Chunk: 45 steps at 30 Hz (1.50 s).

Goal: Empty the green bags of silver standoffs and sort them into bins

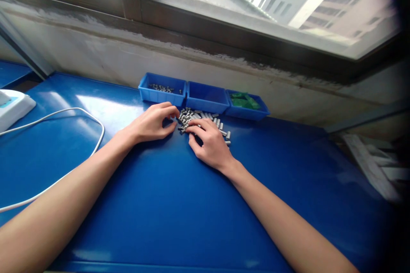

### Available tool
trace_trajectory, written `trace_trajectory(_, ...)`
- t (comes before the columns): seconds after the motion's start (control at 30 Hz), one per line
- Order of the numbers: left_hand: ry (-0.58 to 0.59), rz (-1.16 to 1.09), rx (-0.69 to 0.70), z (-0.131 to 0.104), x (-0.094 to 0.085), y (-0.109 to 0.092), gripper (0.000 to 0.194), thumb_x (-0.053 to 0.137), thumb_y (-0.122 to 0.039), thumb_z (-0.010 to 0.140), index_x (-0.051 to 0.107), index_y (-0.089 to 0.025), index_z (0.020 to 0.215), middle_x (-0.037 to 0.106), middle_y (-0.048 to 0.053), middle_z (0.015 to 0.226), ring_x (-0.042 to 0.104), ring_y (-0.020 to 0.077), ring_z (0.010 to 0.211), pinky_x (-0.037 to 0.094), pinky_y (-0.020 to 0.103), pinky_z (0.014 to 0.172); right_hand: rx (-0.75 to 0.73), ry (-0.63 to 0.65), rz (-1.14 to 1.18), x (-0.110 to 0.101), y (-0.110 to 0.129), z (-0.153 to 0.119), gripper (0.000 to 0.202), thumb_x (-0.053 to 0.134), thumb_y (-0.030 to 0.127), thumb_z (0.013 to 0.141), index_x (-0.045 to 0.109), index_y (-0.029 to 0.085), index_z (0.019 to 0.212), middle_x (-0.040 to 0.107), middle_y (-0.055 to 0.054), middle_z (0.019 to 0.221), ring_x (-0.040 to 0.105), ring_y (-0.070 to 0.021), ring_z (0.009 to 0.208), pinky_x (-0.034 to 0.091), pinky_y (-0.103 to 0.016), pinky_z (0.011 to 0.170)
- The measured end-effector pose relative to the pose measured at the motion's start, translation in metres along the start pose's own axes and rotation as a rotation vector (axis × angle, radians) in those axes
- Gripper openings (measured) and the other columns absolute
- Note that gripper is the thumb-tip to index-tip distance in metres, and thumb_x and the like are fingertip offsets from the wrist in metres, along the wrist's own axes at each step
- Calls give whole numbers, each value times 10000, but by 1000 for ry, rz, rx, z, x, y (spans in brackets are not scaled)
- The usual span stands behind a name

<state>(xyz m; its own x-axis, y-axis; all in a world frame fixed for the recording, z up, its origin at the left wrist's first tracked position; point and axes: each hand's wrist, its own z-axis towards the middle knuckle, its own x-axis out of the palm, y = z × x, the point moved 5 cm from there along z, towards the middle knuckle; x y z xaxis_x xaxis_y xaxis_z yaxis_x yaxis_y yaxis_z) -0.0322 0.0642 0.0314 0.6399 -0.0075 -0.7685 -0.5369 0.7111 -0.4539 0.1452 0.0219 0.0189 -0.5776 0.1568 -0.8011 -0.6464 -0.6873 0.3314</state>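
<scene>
A heap of small shiny metal parts [184, 118], which look like screws or fittings, lies on the blue table, with short grey-white blocks [218, 123] spread along its right side. At the heap's left edge is my left hand [155, 123], its fingers curved and a gap between thumb and forefinger; nothing shows in it. My right hand [209, 143] reaches over the heap's front, fingers bent and thumb apart, fingertips at the metal parts. Whether those fingertips touch a part is too small to tell. The hand hides some of the blocks.
Behind the heap, three joined blue bins line the wall: the left bin [144, 94] holds small metal parts, the middle bin [208, 104] is bare inside, and the right bin [248, 114] holds green pieces [245, 100]. A white cable [103, 130] and white device [16, 108] lie left.
</scene>
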Motion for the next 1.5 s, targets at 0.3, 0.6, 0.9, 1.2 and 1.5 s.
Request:
trace_trajectory(0.3,73,-3,80,0,6,-1,249,571,-236,902,728,-185,1089,681,93,1106,668,214,987,527,320,916,1,2,-12,0,0,0,193,563,148,928,717,213,1024,697,-96,1163,612,-276,1121,514,-481,1006)
trace_trajectory(0.6,75,9,3,1,7,8,267,547,-265,954,700,-181,1155,691,74,990,668,188,862,525,287,781,8,0,-11,-1,0,0,189,563,150,928,718,219,1009,701,-91,1163,619,-269,1114,515,-478,1007)
trace_trajectory(0.9,-152,-405,-167,6,0,7,316,608,-344,946,699,-151,1179,703,72,954,673,164,842,549,268,778,5,3,-2,-1,1,1,194,569,143,921,719,226,1011,704,-90,1159,622,-270,1113,517,-477,1000)
trace_trajectory(1.2,-252,-788,-442,3,6,22,466,885,-478,677,761,-136,969,770,88,959,730,211,869,592,328,856,-9,-11,-6,-2,1,1,192,569,138,920,717,226,1003,708,-86,1138,625,-267,1097,519,-467,998)
trace_trajectory(1.5,-115,-818,-462,4,8,12,441,879,-478,685,792,-135,948,793,108,943,755,250,890,609,338,851,-3,1,-1,-1,0,1,194,565,142,926,715,222,1020,700,-89,1160,615,-267,1109,515,-471,1010)
